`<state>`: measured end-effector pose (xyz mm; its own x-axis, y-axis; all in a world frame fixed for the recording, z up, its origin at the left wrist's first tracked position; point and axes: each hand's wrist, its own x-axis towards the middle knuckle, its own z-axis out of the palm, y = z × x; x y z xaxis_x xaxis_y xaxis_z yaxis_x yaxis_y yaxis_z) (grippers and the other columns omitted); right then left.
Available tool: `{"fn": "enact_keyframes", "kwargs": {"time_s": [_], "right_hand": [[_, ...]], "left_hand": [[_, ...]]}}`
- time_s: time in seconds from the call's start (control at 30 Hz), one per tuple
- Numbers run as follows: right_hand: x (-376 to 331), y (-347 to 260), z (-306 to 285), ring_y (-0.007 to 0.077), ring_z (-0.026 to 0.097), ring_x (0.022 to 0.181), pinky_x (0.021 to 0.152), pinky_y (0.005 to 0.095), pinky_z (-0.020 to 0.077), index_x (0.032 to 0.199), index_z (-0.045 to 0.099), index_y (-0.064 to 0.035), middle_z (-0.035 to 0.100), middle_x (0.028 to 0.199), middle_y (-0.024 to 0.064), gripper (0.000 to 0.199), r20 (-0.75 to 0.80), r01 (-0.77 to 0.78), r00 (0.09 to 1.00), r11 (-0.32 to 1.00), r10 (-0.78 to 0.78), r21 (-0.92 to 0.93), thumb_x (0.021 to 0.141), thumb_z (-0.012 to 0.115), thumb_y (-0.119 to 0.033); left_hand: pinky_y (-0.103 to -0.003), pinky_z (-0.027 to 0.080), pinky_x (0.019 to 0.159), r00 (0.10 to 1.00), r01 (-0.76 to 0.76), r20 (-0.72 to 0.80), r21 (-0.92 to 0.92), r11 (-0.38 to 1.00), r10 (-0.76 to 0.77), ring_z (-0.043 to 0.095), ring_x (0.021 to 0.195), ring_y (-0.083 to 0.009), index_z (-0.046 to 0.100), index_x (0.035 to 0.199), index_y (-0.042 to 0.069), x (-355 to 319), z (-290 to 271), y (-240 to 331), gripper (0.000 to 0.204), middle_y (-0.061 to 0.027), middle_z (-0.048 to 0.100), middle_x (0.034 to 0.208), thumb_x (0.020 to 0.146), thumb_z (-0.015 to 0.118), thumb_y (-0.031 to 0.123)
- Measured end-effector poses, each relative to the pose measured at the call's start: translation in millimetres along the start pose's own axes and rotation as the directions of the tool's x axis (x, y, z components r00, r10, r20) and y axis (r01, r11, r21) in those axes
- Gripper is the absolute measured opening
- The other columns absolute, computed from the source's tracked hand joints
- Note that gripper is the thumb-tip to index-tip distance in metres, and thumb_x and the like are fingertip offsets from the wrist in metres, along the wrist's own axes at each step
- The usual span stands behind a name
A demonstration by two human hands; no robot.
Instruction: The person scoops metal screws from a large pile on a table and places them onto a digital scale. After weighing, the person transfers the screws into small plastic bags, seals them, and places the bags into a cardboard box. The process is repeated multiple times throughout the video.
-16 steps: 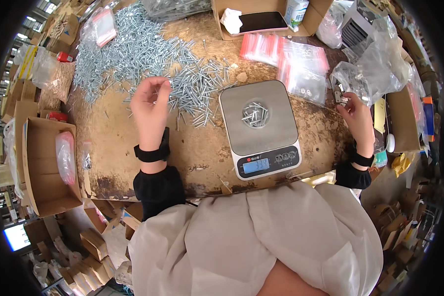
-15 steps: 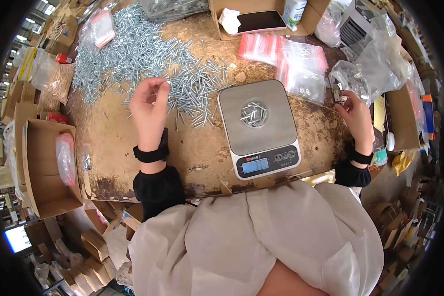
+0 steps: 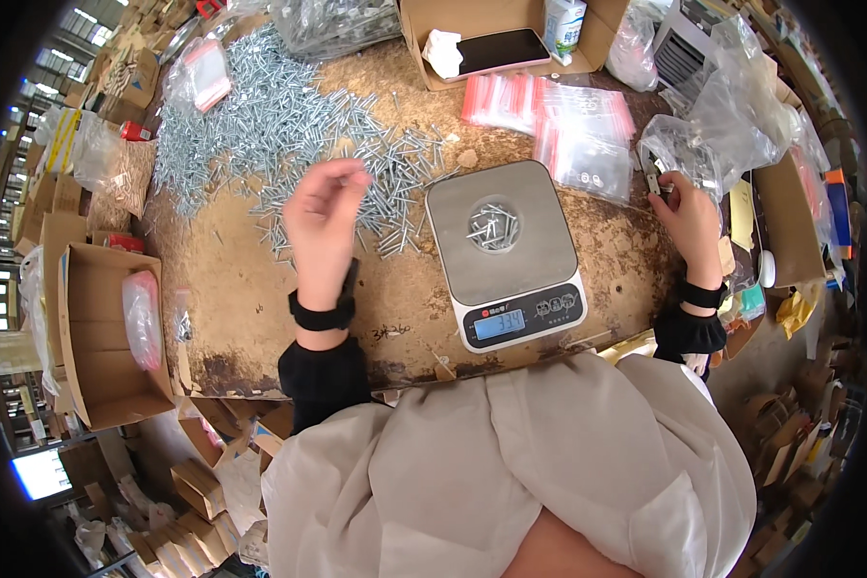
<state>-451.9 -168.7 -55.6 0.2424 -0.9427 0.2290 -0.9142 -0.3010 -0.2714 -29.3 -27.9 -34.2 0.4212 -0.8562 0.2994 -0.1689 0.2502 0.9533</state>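
Note:
My left hand (image 3: 323,217) hovers over the near edge of a wide spread of silver screws (image 3: 260,125), its fingers bunched together on a few of them. To its right stands a grey digital scale (image 3: 506,279) with a small heap of screws (image 3: 493,226) on its platform and a lit display at the front. My right hand (image 3: 689,217) rests at the table's right edge, pinching a small dark metal piece (image 3: 653,181) beside crumpled clear plastic bags (image 3: 713,135).
Small zip bags with red strips (image 3: 549,111) lie behind the scale. Behind those is a cardboard box (image 3: 424,19) holding a phone and a white bottle (image 3: 564,19). An open carton (image 3: 96,337) with a bagged pink item stands at the left, among more boxes.
My left hand has shifted slightly right, toward the scale, with its fingers still bunched. The right hand has stayed in place.

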Motion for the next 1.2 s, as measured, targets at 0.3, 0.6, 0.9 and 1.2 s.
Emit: {"fn": "enact_keyframes", "kwargs": {"time_s": [0.3,0.6,0.9,1.2], "right_hand": [[-1,-3,1,0.0284,0.060,0.060,0.055,0.0410,0.0437,0.101,0.066,-0.0086,0.058,0.061,0.0075,0.026,-0.015,-0.013,1.000,1.000,0.013,-0.002,0.084,0.076,-0.025],[-2,-4,0,0.0293,0.061,0.060,0.055,0.0415,0.0441,0.101,0.066,-0.0085,0.060,0.062,0.0078,0.025,-0.008,-0.028,1.000,1.000,0.028,-0.005,0.084,0.075,-0.024],[0,-2,8,0.0289,0.062,0.063,0.057,0.0409,0.0461,0.108,0.066,-0.0116,0.061,0.066,0.0069,0.031,-0.036,-0.027,0.999,0.998,0.025,-0.050,0.083,0.077,-0.026],[-3,-4,11,0.0350,0.067,0.074,0.064,0.0439,0.0512,0.110,0.067,-0.0096,0.068,0.076,0.0143,0.032,-0.029,-0.030,0.999,0.995,0.027,-0.094,0.086,0.074,-0.029]], "left_hand": [[-0.034,0.052,0.089,0.822,-0.263,0.539,0.074,0.962,0.184,0.067,0.098,-0.0228,0.071,0.100,0.002,-17,76,37,0.016,-0.0098,0.070,0.101,0.085,0.073,0.002],[-0.056,0.027,0.115,0.770,-0.486,0.554,0.190,0.853,0.315,0.062,0.117,-0.0290,0.073,0.098,0.006,-14,65,31,0.019,-0.0073,0.071,0.101,0.081,0.076,0.013],[-0.044,0.043,0.102,0.820,-0.473,0.435,0.147,0.869,0.373,0.062,0.108,-0.0288,0.071,0.098,0.000,-10,49,31,0.016,-0.0106,0.070,0.100,0.084,0.072,0.008],[-0.039,0.047,0.095,0.885,-0.450,0.258,0.252,0.857,0.389,0.064,0.104,-0.0281,0.072,0.095,0.004,-9,44,34,0.013,-0.0090,0.070,0.098,0.082,0.075,0.004]]}}
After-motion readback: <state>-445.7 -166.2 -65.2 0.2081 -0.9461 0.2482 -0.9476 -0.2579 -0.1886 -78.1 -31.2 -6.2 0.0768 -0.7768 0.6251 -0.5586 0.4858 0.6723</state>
